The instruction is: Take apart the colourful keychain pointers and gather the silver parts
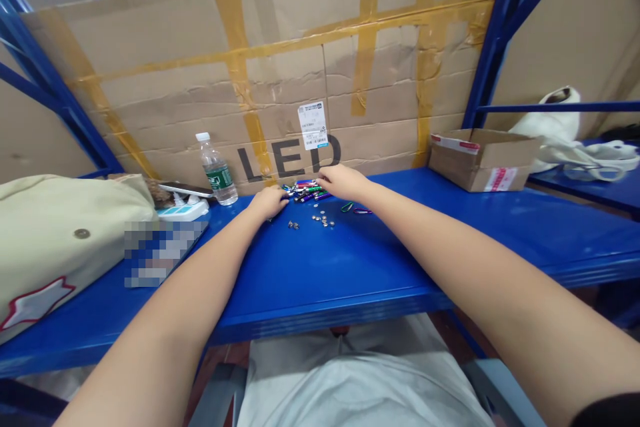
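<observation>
A pile of small coloured metallic pieces (310,192) lies at the back of the blue table (320,273), against the cardboard. My left hand (269,203) rests at the pile's left edge with its fingers curled; what lies under them is hidden. My right hand (342,183) is over the pile's right side, fingers bent together at its edge, and whatever they hold is too small to tell. Several small round silver pieces (325,221) are scattered in front of the pile. A green carabiner (347,207) and a purple carabiner (362,211) lie below my right hand.
A water bottle (219,173) stands behind and left of my left hand. A cream bag (75,240), a white power strip (183,211) and a phone are at the left. An open cardboard box (475,163) sits at the back right.
</observation>
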Tool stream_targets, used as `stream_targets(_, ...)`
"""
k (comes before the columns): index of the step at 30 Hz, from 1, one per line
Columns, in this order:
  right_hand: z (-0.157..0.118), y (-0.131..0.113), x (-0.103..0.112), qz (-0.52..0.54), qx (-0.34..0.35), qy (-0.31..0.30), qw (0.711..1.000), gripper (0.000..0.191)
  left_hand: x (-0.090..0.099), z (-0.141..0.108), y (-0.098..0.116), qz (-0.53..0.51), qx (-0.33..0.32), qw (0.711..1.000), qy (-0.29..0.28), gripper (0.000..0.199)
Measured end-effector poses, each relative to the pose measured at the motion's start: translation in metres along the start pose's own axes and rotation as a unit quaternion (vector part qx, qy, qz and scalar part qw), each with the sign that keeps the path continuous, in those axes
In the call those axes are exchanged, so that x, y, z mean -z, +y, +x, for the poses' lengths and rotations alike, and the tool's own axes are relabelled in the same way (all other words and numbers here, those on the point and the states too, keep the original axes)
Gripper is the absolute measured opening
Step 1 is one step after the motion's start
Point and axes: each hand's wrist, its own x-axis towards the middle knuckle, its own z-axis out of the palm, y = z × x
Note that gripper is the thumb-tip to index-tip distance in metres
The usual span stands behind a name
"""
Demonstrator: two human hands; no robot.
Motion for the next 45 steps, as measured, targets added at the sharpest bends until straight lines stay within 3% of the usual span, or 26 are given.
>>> stream_targets(5, 0.003, 0.012, -0.009, -0.012, -0.005, -0.023, 1.000, 0.023, -0.005, 0.006, -0.008, -0.002, 0.039, 0.999, 0.006, 0.028)
stream_targets(11, 0.004, 0.012, -0.014, -0.008, 0.010, -0.025, 1.000, 0.026, 0.000, 0.005, -0.003, -0.006, 0.079, 0.997, 0.001, 0.020)
stream_targets(14, 0.003, 0.011, -0.014, -0.001, 0.009, -0.016, 1.000, 0.024, 0.008, 0.001, 0.004, -0.031, 0.089, 0.994, 0.053, 0.026)
stream_targets(17, 0.003, 0.010, -0.015, 0.040, 0.005, 0.009, 0.999, 0.023, 0.019, -0.002, 0.013, -0.125, 0.082, 0.977, 0.153, 0.027)
stream_targets(19, 0.004, 0.008, -0.017, 0.091, 0.019, 0.028, 0.995, 0.031, 0.024, -0.004, 0.021, -0.205, 0.057, 0.959, 0.186, 0.025)
stream_targets(23, 0.006, 0.002, -0.023, 0.202, 0.072, 0.044, 0.976, 0.045, 0.026, -0.005, 0.034, -0.348, -0.020, 0.921, 0.173, 0.025)
stream_targets(27, 0.006, -0.003, -0.024, 0.248, 0.062, 0.001, 0.967, 0.029, 0.023, -0.004, 0.041, -0.411, -0.035, 0.898, 0.151, 0.026)
stream_targets(30, 0.006, -0.005, -0.024, 0.267, 0.038, -0.009, 0.963, 0.021, 0.023, -0.006, 0.043, -0.411, -0.022, 0.901, 0.141, 0.027)
stream_targets(36, 0.006, -0.004, -0.026, 0.222, 0.056, 0.084, 0.970, 0.033, 0.032, -0.011, 0.051, -0.364, -0.004, 0.921, 0.139, 0.029)
stream_targets(41, 0.006, -0.003, -0.021, 0.184, 0.041, 0.126, 0.974, 0.021, 0.035, -0.014, 0.056, -0.309, -0.046, 0.942, 0.120, 0.030)
stream_targets(45, 0.008, -0.001, -0.018, 0.167, 0.015, 0.112, 0.979, 0.022, 0.035, -0.014, 0.054, -0.280, -0.095, 0.948, 0.121, 0.029)
